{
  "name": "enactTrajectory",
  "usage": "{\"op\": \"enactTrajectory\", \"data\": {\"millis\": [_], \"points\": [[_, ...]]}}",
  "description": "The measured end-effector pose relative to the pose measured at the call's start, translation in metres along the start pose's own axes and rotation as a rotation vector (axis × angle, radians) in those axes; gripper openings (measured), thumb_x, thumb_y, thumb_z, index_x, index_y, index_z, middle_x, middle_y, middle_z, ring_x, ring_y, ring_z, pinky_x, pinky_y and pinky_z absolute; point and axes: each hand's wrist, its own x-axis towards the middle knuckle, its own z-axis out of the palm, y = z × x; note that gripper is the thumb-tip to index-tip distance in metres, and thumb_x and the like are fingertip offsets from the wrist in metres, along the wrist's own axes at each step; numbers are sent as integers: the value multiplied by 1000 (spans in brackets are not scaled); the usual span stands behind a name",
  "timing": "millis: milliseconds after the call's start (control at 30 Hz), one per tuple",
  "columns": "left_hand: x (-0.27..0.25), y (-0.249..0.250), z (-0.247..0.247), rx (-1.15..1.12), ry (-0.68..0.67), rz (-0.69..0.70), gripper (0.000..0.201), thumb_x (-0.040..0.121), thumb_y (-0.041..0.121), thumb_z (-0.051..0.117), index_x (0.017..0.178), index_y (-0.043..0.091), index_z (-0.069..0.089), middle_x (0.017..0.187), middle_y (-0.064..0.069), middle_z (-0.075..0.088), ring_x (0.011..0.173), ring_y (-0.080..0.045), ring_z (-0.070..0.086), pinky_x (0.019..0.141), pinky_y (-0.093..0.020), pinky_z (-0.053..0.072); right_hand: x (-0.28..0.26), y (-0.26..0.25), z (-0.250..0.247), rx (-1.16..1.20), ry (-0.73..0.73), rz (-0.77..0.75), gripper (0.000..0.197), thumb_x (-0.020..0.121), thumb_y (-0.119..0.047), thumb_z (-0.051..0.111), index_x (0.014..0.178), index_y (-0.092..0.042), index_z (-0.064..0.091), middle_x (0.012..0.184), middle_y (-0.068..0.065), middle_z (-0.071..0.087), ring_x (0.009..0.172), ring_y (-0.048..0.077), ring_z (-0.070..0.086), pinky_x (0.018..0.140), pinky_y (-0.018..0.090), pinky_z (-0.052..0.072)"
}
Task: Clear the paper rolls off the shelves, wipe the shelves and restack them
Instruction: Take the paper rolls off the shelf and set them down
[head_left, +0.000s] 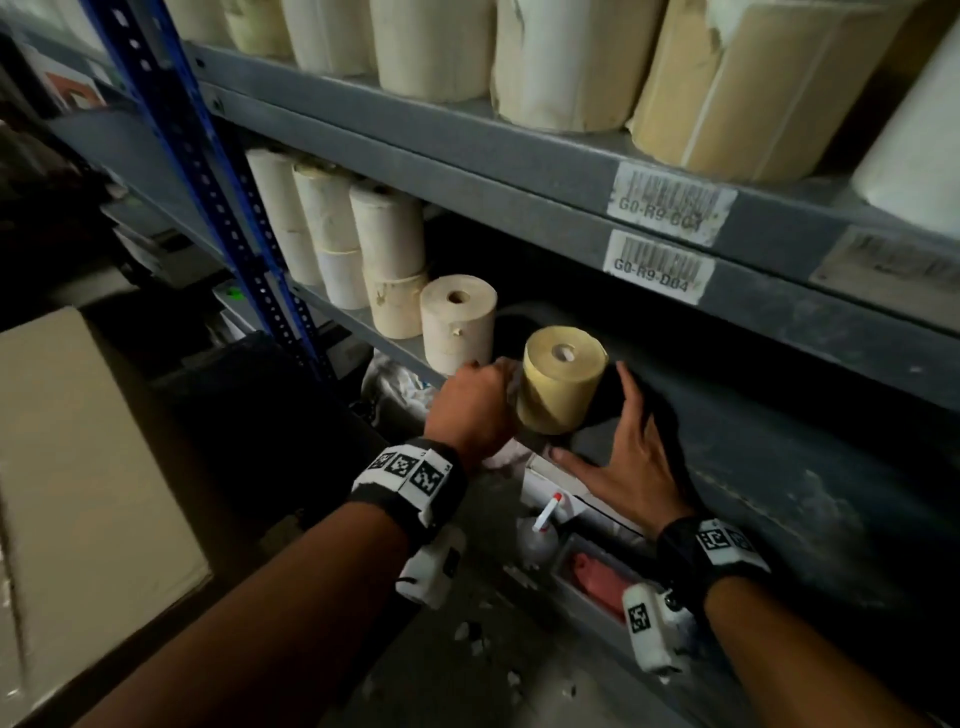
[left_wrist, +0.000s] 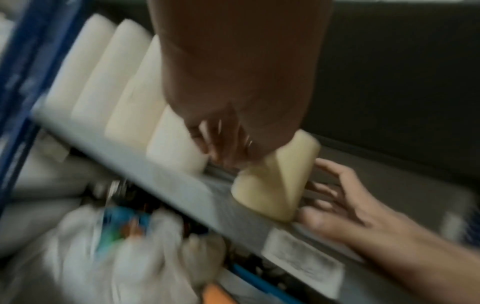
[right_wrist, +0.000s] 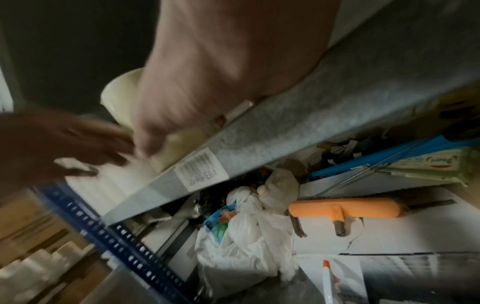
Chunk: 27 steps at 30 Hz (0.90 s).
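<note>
Yellow roll (head_left: 562, 382) between hands; white roll (head_left: 457, 325) just left.

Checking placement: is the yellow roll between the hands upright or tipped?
Tipped. The yellow roll leans with its core end facing up and forward; only its lower edge meets the shelf.

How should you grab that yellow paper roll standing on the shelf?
Probably round its curved side, about halfway up. The yellow paper roll stands upright on the grey metal shelf, so its round wall faces the front. Come in from the open right, where the right hand is; the cream paper roll crowds the left.
</note>
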Motion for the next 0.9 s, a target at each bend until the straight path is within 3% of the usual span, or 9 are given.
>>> {"op": "enactTrajectory", "data": {"millis": [100, 167, 233, 333, 400, 533, 700, 800, 900], "points": [[5, -12, -31, 175, 222, 123, 52, 90, 27, 65, 141, 22, 57, 134, -9, 62, 121, -32, 54, 93, -47, 52, 2, -15, -2, 85, 74, -67, 128, 68, -64, 87, 164, -26, 13, 166, 12, 26, 151, 28, 31, 121, 50, 34], [22, -21, -42, 323, 268, 146, 61, 91, 38, 65, 148, 23, 50, 147, -7, 54, 134, -33, 44, 100, -48, 44, 12, -32, -1, 11, 170, -184, 118, 70, -64, 86, 161, -19, 26, 166, 8, 25, 148, 30, 34, 117, 53, 36], [43, -33, -44, 376, 196, 107, 70, 95, 48, 61, 158, 32, 36, 163, -8, 36, 148, -37, 30, 113, -53, 35, 29, -54, -3, -175, 194, -219, 111, 70, -73, 79, 159, -26, 33, 167, 5, 23, 139, 34, 39, 110, 51, 39], [72, -49, -33, 351, 44, 57, 78, 97, 60, 51, 164, 43, 15, 171, -10, 15, 155, -46, 12, 119, -61, 29, 56, -75, -3, -365, 47, -199, 103, 72, -81, 68, 159, -43, 28, 169, 0, 17, 138, 32, 37, 106, 52, 43], [80, -52, -26, 338, 65, 63, 73, 96, 59, 43, 162, 43, 17, 166, -13, 24, 151, -50, 17, 116, -62, 36, 65, -77, 2, -391, -59, -173, 91, 78, -74, 68, 156, -45, 32, 162, -5, 26, 136, 29, 35, 102, 54, 49], [79, -46, -29, 306, 138, 87, 57, 99, 44, 54, 153, 37, 38, 150, -11, 40, 134, -47, 35, 100, -55, 51, 66, -82, 3, -401, -100, -147, 72, 85, -57, 70, 149, -41, 41, 147, -5, 36, 129, 28, 38, 91, 49, 53], [58, -35, -35, 341, 59, 123, 63, 92, 56, 51, 150, 40, 35, 148, -10, 37, 132, -45, 34, 94, -57, 55, 69, -98, -12, -503, -200, -78, 63, 80, -56, 72, 133, -40, 43, 134, -3, 39, 124, 29, 42, 89, 48, 50], [52, -32, -36, 356, 2, 165, 74, 83, 59, 65, 146, 37, 32, 142, -10, 31, 129, -41, 31, 92, -61, 53, 69, -103, -13, -549, -269, -52, 64, 76, -53, 75, 128, -36, 42, 132, 0, 37, 123, 33, 42, 88, 49, 50], [63, -32, -35, 385, -76, 177, 86, 78, 67, 65, 149, 39, 25, 152, -13, 22, 130, -43, 28, 94, -63, 51, 69, -98, -8, -541, -275, -39, 70, 73, -51, 78, 130, -35, 41, 134, 1, 32, 125, 35, 40, 81, 48, 49]]}}
